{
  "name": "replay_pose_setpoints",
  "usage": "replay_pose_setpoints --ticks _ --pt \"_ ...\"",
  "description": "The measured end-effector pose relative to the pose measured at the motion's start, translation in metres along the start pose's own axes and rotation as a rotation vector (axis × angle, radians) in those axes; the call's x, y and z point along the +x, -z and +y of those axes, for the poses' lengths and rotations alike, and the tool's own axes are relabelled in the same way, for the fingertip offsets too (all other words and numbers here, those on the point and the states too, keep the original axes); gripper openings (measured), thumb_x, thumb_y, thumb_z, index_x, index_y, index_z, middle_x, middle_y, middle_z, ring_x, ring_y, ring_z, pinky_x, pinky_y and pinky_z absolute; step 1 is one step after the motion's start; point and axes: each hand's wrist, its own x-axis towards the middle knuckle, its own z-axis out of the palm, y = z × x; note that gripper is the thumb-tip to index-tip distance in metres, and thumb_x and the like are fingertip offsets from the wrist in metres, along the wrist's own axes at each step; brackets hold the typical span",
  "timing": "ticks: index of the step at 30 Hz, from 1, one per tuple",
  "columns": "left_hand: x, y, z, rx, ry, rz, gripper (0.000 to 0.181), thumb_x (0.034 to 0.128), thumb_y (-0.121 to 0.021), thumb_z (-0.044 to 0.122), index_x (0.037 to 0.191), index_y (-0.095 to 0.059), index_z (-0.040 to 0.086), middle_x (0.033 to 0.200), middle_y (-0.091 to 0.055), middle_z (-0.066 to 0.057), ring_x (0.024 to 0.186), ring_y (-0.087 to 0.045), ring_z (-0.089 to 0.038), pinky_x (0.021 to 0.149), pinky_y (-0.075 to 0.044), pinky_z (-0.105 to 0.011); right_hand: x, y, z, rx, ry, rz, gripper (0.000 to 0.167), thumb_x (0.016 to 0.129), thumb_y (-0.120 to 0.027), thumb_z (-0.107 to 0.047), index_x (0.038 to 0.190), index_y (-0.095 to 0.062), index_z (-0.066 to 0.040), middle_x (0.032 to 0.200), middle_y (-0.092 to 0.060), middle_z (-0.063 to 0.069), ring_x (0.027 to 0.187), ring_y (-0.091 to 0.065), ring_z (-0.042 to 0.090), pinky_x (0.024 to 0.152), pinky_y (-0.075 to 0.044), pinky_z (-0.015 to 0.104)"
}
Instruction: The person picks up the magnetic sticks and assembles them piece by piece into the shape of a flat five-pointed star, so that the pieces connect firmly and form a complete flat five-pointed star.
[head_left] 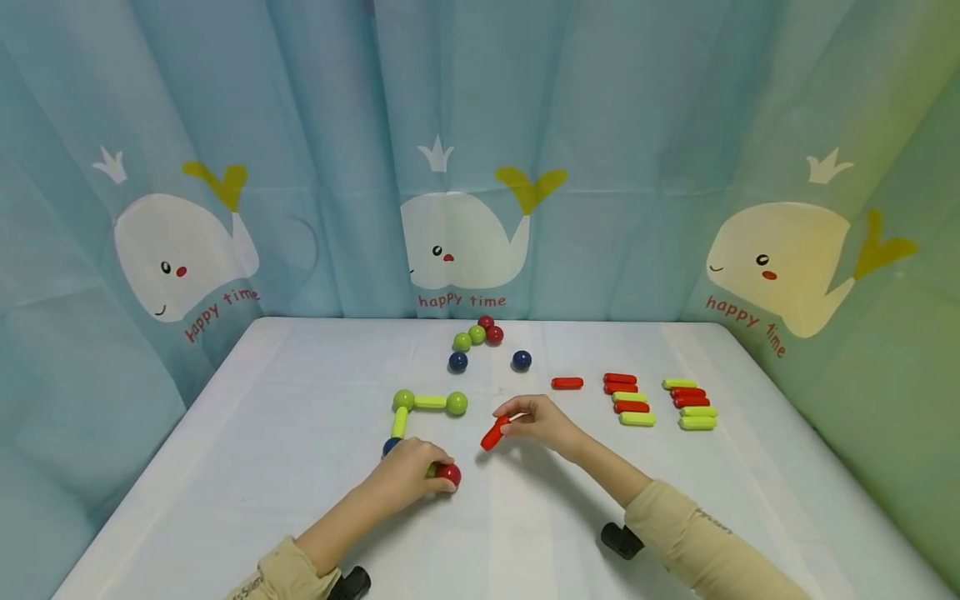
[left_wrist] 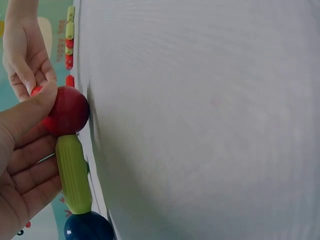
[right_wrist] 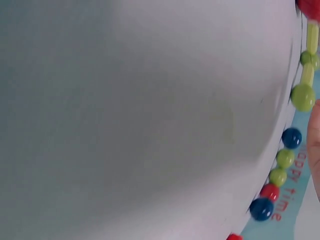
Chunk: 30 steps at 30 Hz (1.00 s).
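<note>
My left hand [head_left: 408, 471] grips a red ball [head_left: 448, 475] between thumb and fingers. In the left wrist view a yellow-green ribbed rod [left_wrist: 74, 175] links that ball to a dark blue ball [left_wrist: 89, 227]. From the blue ball another yellow-green rod [head_left: 400, 422] runs to a green corner ball [head_left: 403, 400]. A further rod [head_left: 431, 402] leads from the corner to a green end ball [head_left: 457, 403]. Right of this chain, my right hand [head_left: 542, 425] pinches a red rod [head_left: 492, 435], held tilted and apart from the red ball. Only the right hand's edge shows in its own wrist view.
Loose green balls [head_left: 462, 342], red balls [head_left: 494, 335] and two blue balls [head_left: 521, 360] lie toward the back. A single red rod [head_left: 567, 383] lies right of them. Two columns of red and yellow-green rods [head_left: 637, 419] occupy the right side. A curtain [head_left: 630, 250] borders the table.
</note>
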Motion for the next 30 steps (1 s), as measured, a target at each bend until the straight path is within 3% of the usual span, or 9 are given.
replay_pose_setpoints --ticks 7,14,21,30 --pt "0.001 0.001 -0.001 -0.035 0.052 0.012 0.032 0.0705 -0.081 0.025 0.092 -0.074 0.002 0.087 -0.074 -0.007 0.079 -0.065 -0.012 0.069 -0.051 -0.025 0.004 -0.017 -0.007 -0.013 -0.002 -0.051 0.027 0.085 -0.065 -0.001 0.108 -0.061 0.013 0.101 -0.066 0.022 0.075 -0.063 0.007 0.077 -0.054 0.023" --pt "0.005 -0.001 -0.004 0.006 0.098 0.07 0.03 0.0696 -0.082 0.024 0.091 -0.074 0.004 0.084 -0.073 -0.004 0.072 -0.059 -0.008 0.063 -0.045 -0.022 0.008 -0.032 -0.009 -0.043 0.027 -0.08 0.023 0.084 -0.065 0.001 0.103 -0.062 0.013 0.095 -0.066 0.023 0.073 -0.061 0.006 0.074 -0.052 0.019" --pt "0.007 -0.002 -0.003 0.056 0.108 0.103 0.032 0.0692 -0.082 0.026 0.09 -0.073 0.004 0.088 -0.071 -0.006 0.08 -0.064 -0.015 0.068 -0.05 -0.027 0.014 -0.035 -0.01 -0.081 0.023 -0.01 0.02 0.083 -0.064 0.005 0.1 -0.063 0.014 0.092 -0.066 0.024 0.071 -0.061 0.008 0.07 -0.054 0.021" --pt "0.009 -0.002 -0.006 0.035 0.089 0.106 0.028 0.0701 -0.082 0.026 0.086 -0.073 0.005 0.076 -0.07 0.0 0.067 -0.054 -0.007 0.058 -0.041 -0.02 0.023 -0.041 -0.012 -0.081 0.014 0.016 0.019 0.082 -0.064 0.007 0.099 -0.062 0.015 0.088 -0.065 0.024 0.067 -0.06 0.007 0.065 -0.055 0.022"
